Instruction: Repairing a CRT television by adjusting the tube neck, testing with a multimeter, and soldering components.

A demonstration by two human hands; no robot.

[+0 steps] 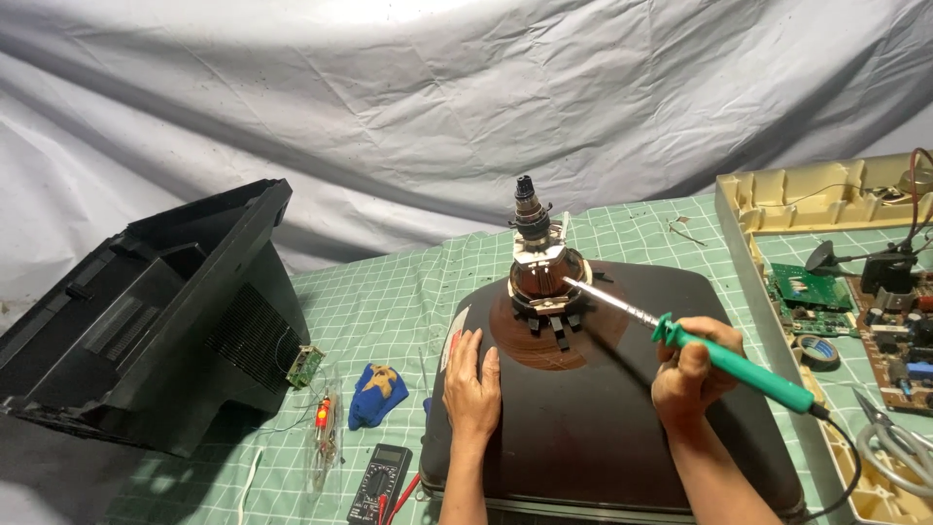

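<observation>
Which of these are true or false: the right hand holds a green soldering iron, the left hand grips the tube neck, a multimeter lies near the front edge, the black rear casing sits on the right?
1. The right hand holds a green-handled soldering iron. True.
2. The left hand grips the tube neck. False: it lies flat on the dark picture tube.
3. A black multimeter lies near the front edge. True.
4. The black plastic rear casing sits on the right. False: it stands on the left.
</observation>
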